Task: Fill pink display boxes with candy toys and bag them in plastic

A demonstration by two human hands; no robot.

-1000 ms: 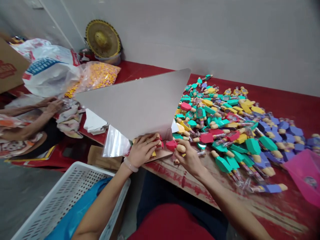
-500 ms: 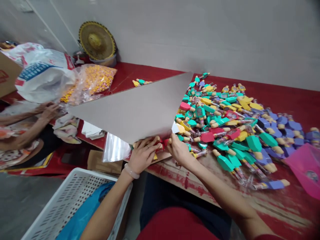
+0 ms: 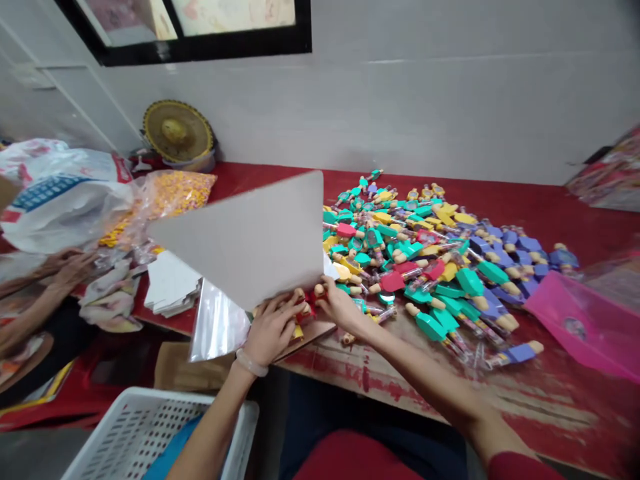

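My left hand, with a pale bracelet at its wrist, curves its fingers over several small candy toys with beige ends; its fingertips press on them. Beside it, my right hand is closed on a red candy toy with a beige round end. Its lower part is hidden between my hands. Just behind both hands a large grey board stands tilted. Under my left hand's side lies a clear plastic bag. A wooden board edge shows below the toys.
To the right spreads a heap of green, yellow, red and purple toys, then a pink scoop. White cards and a bag of orange pieces are left. A white basket stands below. A co-worker's hands are far left.
The camera view has tilted up and shifted right, bringing a window into sight. My right hand now has its fingers around the red toy's end; my left stays on the toys.
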